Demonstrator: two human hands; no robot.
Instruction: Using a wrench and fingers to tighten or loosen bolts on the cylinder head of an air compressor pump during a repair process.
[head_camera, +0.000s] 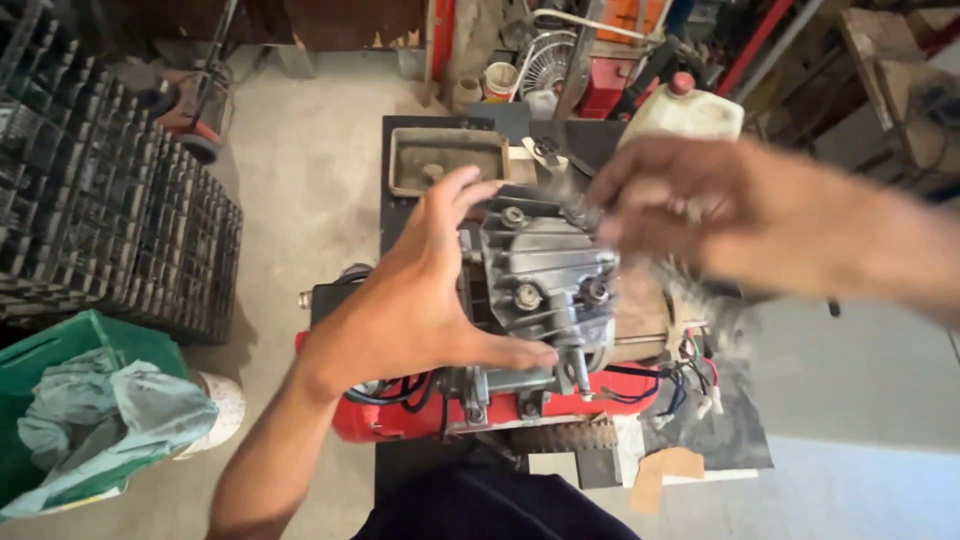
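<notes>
The right hand is smeared by motion blur, so its fingers cannot be counted and whether it is gripping anything cannot be told; it hovers over the upper right of the engine block, its fingertips near a bolt on top. The forearm runs out of frame at the right edge. The left hand is sharp: open, fingers spread, palm against the block's left side with the thumb pressed along the lower front. It hides that side of the casting.

The engine block is dull grey cast metal with ribbed fins and several hex bolts, sitting on a red frame atop a dark bench. Coloured wires trail from its right, their ends partly lost in blur. Behind it lies a shallow, grimy rectangular metal tray and a white plastic jug with a red cap. At the lower left, a green crate holds crumpled pale cloth.
</notes>
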